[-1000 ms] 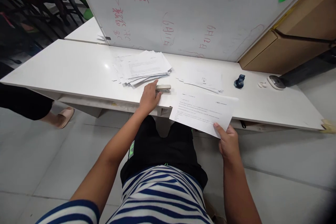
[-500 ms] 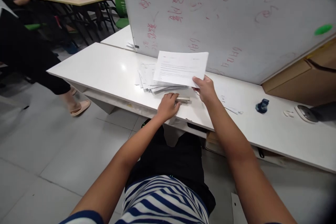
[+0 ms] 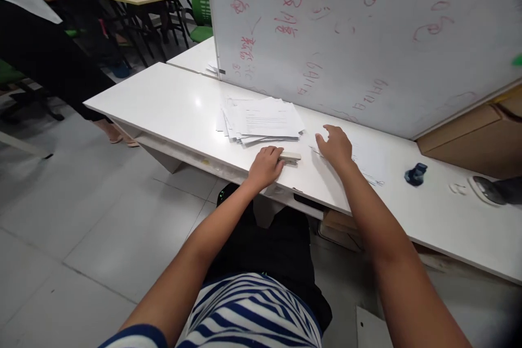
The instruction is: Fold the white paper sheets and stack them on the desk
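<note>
My left hand (image 3: 267, 165) is wrapped round one end of a pale stapler (image 3: 291, 158), which rests near the front edge of the white table (image 3: 163, 98). Beyond it lies an uneven pile of printed sheets (image 3: 269, 119), fanned out at the left. My right hand (image 3: 336, 145) hovers over the table to the right of that pile, thumb and fingers apart, with nothing in it. Under and beyond this hand are more papers (image 3: 369, 157), partly hidden by the hand and wrist.
A whiteboard (image 3: 346, 38) with red writing stands along the table's back. To the right are a dark blue object (image 3: 416, 174), a small white item (image 3: 457, 188), a dark cylinder (image 3: 501, 190) and a cardboard box (image 3: 468, 125). A person in black trousers (image 3: 53, 60) stands at left.
My right hand has let go of the printed paper, which now lies on top of the pile, and has moved right. My left hand stays on the stapler. The view has shifted slightly.
</note>
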The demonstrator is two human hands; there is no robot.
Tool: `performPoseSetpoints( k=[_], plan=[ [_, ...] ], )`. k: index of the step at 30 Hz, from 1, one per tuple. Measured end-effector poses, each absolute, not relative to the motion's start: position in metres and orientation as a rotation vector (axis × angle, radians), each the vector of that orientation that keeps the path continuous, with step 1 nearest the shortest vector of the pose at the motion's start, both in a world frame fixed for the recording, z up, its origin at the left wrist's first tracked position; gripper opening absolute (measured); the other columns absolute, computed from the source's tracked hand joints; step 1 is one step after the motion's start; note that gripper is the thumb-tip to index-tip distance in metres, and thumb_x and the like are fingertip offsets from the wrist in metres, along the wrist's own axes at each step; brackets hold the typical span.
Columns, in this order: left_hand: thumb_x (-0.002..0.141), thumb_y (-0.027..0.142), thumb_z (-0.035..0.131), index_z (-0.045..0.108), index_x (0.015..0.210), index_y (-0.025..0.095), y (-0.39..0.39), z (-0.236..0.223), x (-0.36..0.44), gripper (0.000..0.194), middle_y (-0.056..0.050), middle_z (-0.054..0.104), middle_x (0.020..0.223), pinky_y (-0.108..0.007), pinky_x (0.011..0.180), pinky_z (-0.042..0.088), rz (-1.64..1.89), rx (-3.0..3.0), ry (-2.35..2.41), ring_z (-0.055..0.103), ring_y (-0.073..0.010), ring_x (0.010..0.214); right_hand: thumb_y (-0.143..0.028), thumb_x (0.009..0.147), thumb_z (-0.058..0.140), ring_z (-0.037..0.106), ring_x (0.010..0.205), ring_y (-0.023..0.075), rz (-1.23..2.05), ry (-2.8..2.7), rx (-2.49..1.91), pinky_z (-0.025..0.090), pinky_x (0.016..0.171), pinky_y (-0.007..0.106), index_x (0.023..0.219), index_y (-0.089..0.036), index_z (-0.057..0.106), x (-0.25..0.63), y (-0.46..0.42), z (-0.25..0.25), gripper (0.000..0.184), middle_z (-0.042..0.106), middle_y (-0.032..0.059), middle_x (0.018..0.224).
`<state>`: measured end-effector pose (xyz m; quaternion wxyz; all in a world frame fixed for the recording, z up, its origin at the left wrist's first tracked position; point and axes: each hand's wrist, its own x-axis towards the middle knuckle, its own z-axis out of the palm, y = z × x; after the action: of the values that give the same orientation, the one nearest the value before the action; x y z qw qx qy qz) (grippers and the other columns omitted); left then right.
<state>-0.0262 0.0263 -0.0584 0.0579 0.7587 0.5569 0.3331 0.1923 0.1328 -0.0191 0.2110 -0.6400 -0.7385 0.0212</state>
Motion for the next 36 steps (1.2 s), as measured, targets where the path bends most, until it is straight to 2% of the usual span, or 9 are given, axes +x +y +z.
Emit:
performPoseSetpoints(
  k=[5, 10, 15, 21, 23, 28, 31, 34, 36],
  plan=[
    [0.091, 0.023, 0.049, 0.054, 0.123, 0.016, 0.028, -0.061, -0.027, 0.033, -0.012, 0.059, 0.113, -0.041, 0.093, 0.042, 1.039, 2.299, 1.711, 0.051, -0.0276, 0.105, -0.052, 0.084, 0.054, 0.035, 0.136, 0.0316, 0.147, -2.104, -1.816, 0.028, 0.109, 0.052, 0.134, -0.019, 0.051, 0.278, 0.098, -0.056, 0.06, 0.044, 0.0118, 0.147],
    [0.09, 0.029, 0.053, 0.056, 0.118, 0.019, 0.027, -0.062, -0.024, 0.03, -0.011, 0.063, 0.103, -0.042, 0.089, 0.043, 1.086, 2.229, 1.808, 0.056, -0.029, 0.099, -0.056, 0.089, 0.046, 0.034, 0.138, 0.028, 0.149, -2.047, -1.852, 0.024, 0.112, 0.048, 0.132, -0.019, 0.053, 0.289, 0.084, -0.067, 0.057, 0.043, 0.0097, 0.148],
    [0.086, 0.029, 0.058, 0.057, 0.117, 0.02, 0.027, -0.058, -0.02, 0.032, -0.01, 0.064, 0.102, -0.043, 0.087, 0.041, 1.032, 2.175, 1.911, 0.058, -0.0299, 0.098, -0.062, 0.087, 0.046, 0.036, 0.137, 0.0297, 0.119, -2.069, -1.874, 0.027, 0.109, 0.049, 0.133, -0.02, 0.053, 0.282, 0.084, -0.06, 0.063, 0.043, 0.0095, 0.148],
    [0.085, 0.028, 0.057, 0.059, 0.112, 0.022, 0.027, -0.057, -0.018, 0.028, -0.009, 0.063, 0.101, -0.043, 0.086, 0.041, 0.992, 2.167, 1.969, 0.058, -0.0303, 0.099, -0.05, 0.093, 0.039, 0.046, 0.128, 0.0284, 0.037, -1.986, -1.846, 0.032, 0.104, 0.048, 0.123, -0.02, 0.061, 0.281, 0.081, -0.063, 0.048, 0.055, 0.0097, 0.137],
    [0.085, 0.027, 0.056, 0.059, 0.112, 0.022, 0.028, -0.058, -0.017, 0.028, -0.01, 0.063, 0.102, -0.043, 0.085, 0.041, 1.013, 2.148, 2.011, 0.057, -0.0307, 0.1, -0.052, 0.092, 0.04, 0.046, 0.127, 0.029, 0.054, -1.982, -1.854, 0.032, 0.104, 0.049, 0.123, -0.021, 0.061, 0.281, 0.081, -0.062, 0.048, 0.055, 0.0091, 0.137],
    [0.084, 0.028, 0.056, 0.059, 0.113, 0.022, 0.032, -0.059, -0.019, 0.029, -0.011, 0.064, 0.103, -0.047, 0.086, 0.041, 1.051, 2.039, 2.185, 0.057, -0.0324, 0.101, -0.067, 0.083, 0.048, 0.032, 0.138, 0.0313, 0.139, -2.019, -1.874, 0.018, 0.111, 0.054, 0.131, -0.022, 0.055, 0.285, 0.084, -0.063, 0.066, 0.044, 0.009, 0.147],
    [0.085, 0.031, 0.057, 0.054, 0.122, 0.022, 0.027, -0.055, -0.016, 0.038, -0.014, 0.06, 0.114, -0.051, 0.092, 0.039, 1.102, 2.08, 2.186, 0.054, -0.0342, 0.109, -0.071, 0.082, 0.045, 0.027, 0.141, 0.0305, 0.19, -2.004, -1.903, 0.011, 0.113, 0.055, 0.135, -0.02, 0.05, 0.287, 0.086, -0.065, 0.074, 0.037, 0.0112, 0.151],
    [0.086, 0.036, 0.058, 0.049, 0.128, 0.022, 0.008, -0.039, 0.0, 0.045, -0.017, 0.05, 0.133, -0.054, 0.104, 0.03, 1.202, 2.246, 2.031, 0.045, -0.0346, 0.124, -0.07, 0.084, 0.042, 0.031, 0.14, 0.0291, 0.211, -1.985, -1.904, 0.016, 0.113, 0.052, 0.135, -0.02, 0.05, 0.286, 0.086, -0.067, 0.072, 0.039, 0.0113, 0.15],
    [0.089, 0.037, 0.055, 0.051, 0.125, 0.024, -0.006, -0.026, 0.021, 0.038, -0.014, 0.053, 0.131, -0.051, 0.107, 0.029, 1.233, 2.326, 1.815, 0.045, -0.0309, 0.125, -0.066, 0.087, 0.041, 0.034, 0.138, 0.0296, 0.179, -1.983, -1.893, 0.02, 0.111, 0.051, 0.132, -0.021, 0.053, 0.284, 0.086, -0.066, 0.066, 0.043, 0.0112, 0.148]
  ],
)
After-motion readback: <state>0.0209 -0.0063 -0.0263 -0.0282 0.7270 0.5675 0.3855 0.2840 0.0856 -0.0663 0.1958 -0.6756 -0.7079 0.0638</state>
